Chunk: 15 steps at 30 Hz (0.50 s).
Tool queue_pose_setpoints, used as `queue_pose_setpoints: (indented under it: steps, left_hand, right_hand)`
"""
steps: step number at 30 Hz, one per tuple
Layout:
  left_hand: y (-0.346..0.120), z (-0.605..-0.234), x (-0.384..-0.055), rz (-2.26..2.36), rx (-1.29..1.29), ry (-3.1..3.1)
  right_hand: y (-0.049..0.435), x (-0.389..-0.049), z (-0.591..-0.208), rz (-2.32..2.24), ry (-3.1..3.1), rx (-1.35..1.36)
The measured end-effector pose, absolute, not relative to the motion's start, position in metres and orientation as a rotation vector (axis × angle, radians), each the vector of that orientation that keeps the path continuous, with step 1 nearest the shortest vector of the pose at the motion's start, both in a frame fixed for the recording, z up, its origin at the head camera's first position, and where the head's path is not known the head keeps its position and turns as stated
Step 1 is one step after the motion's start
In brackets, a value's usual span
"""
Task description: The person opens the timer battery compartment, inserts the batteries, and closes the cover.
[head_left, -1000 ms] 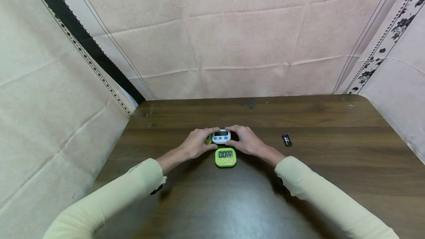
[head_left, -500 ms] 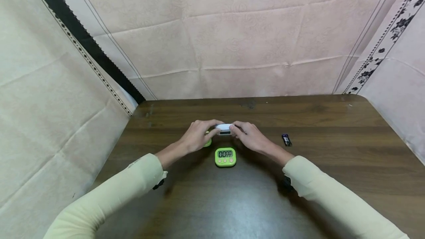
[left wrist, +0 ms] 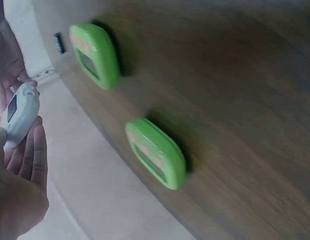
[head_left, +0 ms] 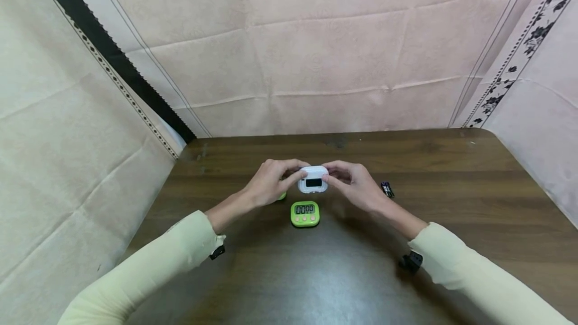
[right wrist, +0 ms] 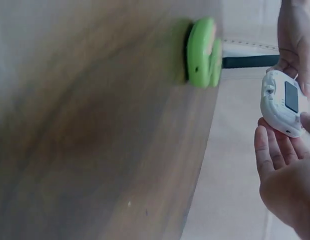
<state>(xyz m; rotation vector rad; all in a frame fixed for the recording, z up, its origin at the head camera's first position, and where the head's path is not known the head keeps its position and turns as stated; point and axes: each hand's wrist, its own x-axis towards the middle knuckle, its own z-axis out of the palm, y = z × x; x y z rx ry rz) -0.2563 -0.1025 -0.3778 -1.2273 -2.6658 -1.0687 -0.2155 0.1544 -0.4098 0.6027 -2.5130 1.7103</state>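
Observation:
A white digital timer (head_left: pixel 313 184) is held above the table between both hands, its back with a dark rectangle towards me. My left hand (head_left: pixel 271 183) pinches its left end, thumb on the near face and fingers behind. The opposite end is pinched by my right hand (head_left: pixel 356 185) in the same way. Below them, a green timer (head_left: pixel 304 214) lies on the table, its display reading zeros. Another green timer (head_left: pixel 282 196) is mostly hidden by my left hand; the left wrist view shows both green timers (left wrist: pixel 94 55) apart on the wood.
Dark batteries (head_left: pixel 387 189) lie on the table to the right, close to my right forearm. The brown wooden table (head_left: pixel 429 164) ends at a pale cloth backdrop (head_left: pixel 316 64) behind and at the sides. Black devices (head_left: pixel 411 262) sit at the wrists.
The white timer has come up off the table and turned over, from its blue-buttoned front to its back. Both hands rose with it, and it shifted slightly right.

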Motion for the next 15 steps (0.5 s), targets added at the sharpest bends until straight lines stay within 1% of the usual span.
queue_pose_setpoints:
  steps: [5, 10, 15]
  left_hand:
    - [-0.096, -0.373, -0.246, -1.351, -1.202, -2.637]
    - [-0.087, -0.37, -0.233, -1.7, -1.12, -2.578]
    - [-0.079, -0.369, -0.221, -1.907, -1.044, -2.526]
  right_hand:
    - [0.159, -0.2, -0.402, 1.909, -2.459, 0.459]
    - [0.161, -0.18, -0.395, 2.086, -2.333, 0.327]
    - [0.159, -0.163, -0.391, 2.309, -2.161, 0.189]
